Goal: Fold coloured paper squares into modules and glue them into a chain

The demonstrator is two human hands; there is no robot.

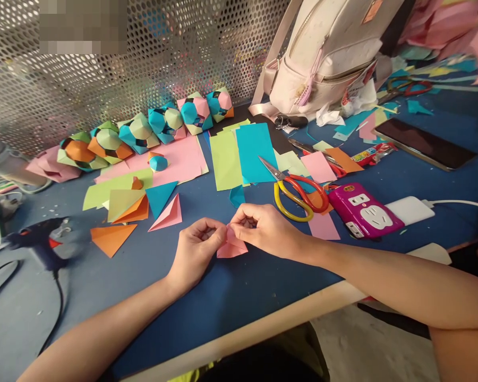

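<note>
A small piece of folded pink paper (231,247) is pinched between my two hands near the front of the blue table. My left hand (199,246) grips its left upper edge with thumb and forefinger. On its upper right side, my right hand (265,231) pinches it the same way, fingers curled. The fingertips hide the top of the paper. Just beyond them lies a small folded blue paper (237,196). To the left are a folded pink triangle (168,213), a blue triangle (160,197) and an orange piece (113,239).
Scissors (297,193) lie open beyond my right hand, beside a purple power socket (364,210). A glue gun (37,241) lies at left. Several folded paper balls (139,132) line the perforated metal panel (191,48). A backpack (322,58) and phone (425,143) are at right.
</note>
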